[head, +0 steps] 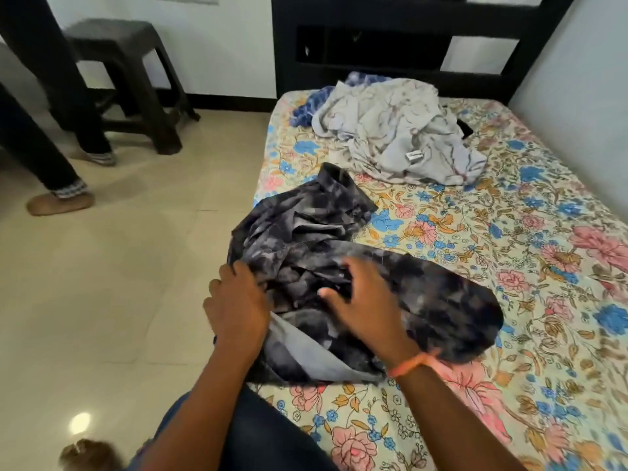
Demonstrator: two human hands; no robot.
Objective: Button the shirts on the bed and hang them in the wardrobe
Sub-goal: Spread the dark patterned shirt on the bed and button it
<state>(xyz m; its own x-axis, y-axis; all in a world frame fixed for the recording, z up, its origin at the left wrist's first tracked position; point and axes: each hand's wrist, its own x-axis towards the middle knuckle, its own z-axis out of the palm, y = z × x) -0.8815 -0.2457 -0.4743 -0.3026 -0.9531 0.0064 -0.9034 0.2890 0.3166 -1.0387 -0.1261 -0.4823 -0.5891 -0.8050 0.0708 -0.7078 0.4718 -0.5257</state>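
The left hand [238, 302] grips the near left edge of a crumpled dark grey and black tie-dye cotton shirt [339, 277], its fingers curled down into the cloth so that their tips are hidden. The right hand [360, 300], with an orange thread band [413, 363] on its wrist, lies on the middle of the same shirt; it is blurred, and its fingers seem spread and bent onto the folds, though whether they pinch any cloth cannot be told. No buttons or buttonholes can be made out in the bunched fabric, and a pale grey inner face shows at the near hem. The shirt lies on the near left part of the bed with its floral sheet [509, 266], one sleeve reaching toward the middle of the bed. Farther up, near the dark headboard [424, 15], lies a heap of at least two more garments: a pale grey streaked shirt [401, 130] on top and a blue and white one [312, 107] mostly buried under it; a small black item [465, 128] peeps out at its right, too hidden to name. On the tiled floor [119, 283] at left stand one dark plastic stool [125, 73] and two legs [47, 107] of another person, cut off by the frame.
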